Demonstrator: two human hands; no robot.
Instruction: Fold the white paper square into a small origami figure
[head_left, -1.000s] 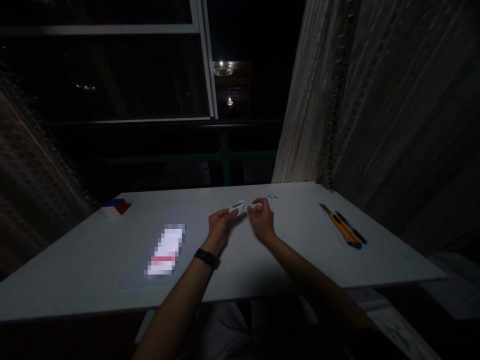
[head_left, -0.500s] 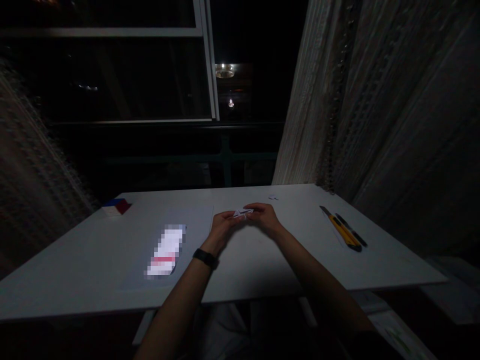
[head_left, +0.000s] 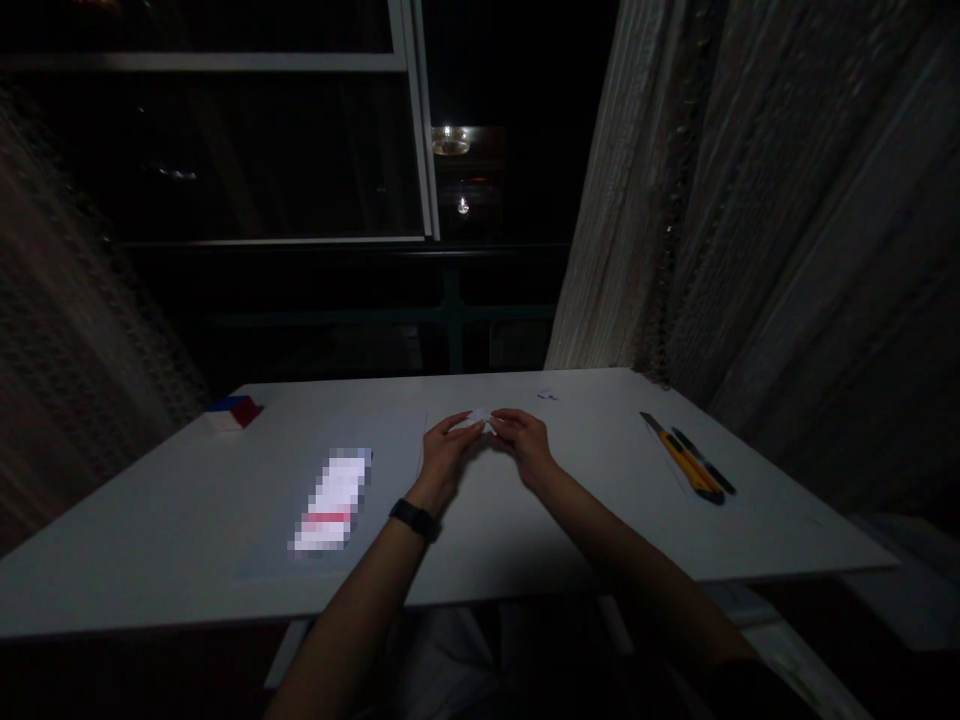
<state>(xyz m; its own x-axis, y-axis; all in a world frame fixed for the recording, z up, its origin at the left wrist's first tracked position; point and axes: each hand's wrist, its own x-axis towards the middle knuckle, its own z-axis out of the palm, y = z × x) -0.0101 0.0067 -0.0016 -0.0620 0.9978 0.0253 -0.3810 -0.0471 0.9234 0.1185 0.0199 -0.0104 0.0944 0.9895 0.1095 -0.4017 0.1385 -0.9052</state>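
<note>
Over the middle of the white table [head_left: 525, 540], my left hand [head_left: 442, 455] and my right hand [head_left: 525, 440] meet fingertip to fingertip. Both pinch a small folded piece of white paper [head_left: 480, 417], which peeks out between them. My fingers cover most of the paper. A dark watch band sits on my left wrist [head_left: 412, 517].
A yellow utility knife [head_left: 684, 458] and a dark pen [head_left: 703, 459] lie at the right of the table. A blurred white and red card [head_left: 330, 500] rests on a grey sheet at the left. A red and blue block [head_left: 234, 411] sits at the far left corner. Curtains hang on both sides.
My hands were apart with the paper in the left fingers; the right hand has come in and both now close on the paper together.
</note>
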